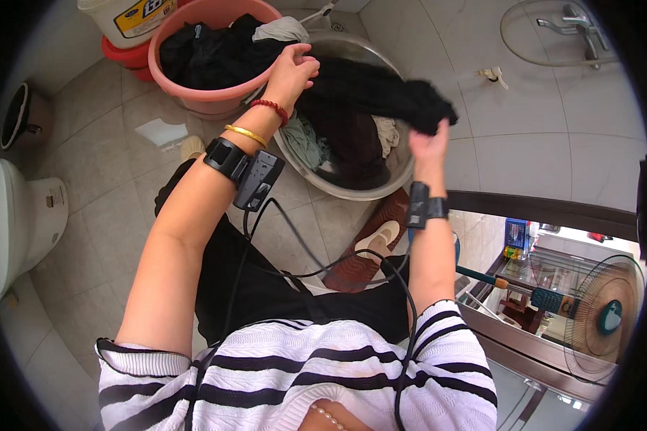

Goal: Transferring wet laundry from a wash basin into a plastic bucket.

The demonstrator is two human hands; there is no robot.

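A length of black cloth point(366, 89) stretches above a wide metal basin point(350, 192), its right part blurred. My right hand point(430, 144) grips the cloth near its right end. My left hand point(295, 73) has curled fingers at the cloth's left part, between the two basins; whether it holds the fabric is unclear. Under the cloth, the metal basin contains a dark maroon garment point(353, 145), a pale green cloth point(304, 141) and a cream cloth point(387, 136). Beside it, a pink plastic basin point(210, 96) is heaped with black clothes point(205, 59) and a whitish cloth point(283, 29).
A white bucket point(124, 24) sits on a red basin point(132, 60). A toilet point(27, 226) and bin point(32, 116) stand left. Black cables point(302, 275) hang between my arms. A brown mat point(350, 264) lies underfoot. Wall taps point(579, 27) and a fan point(606, 318) are right.
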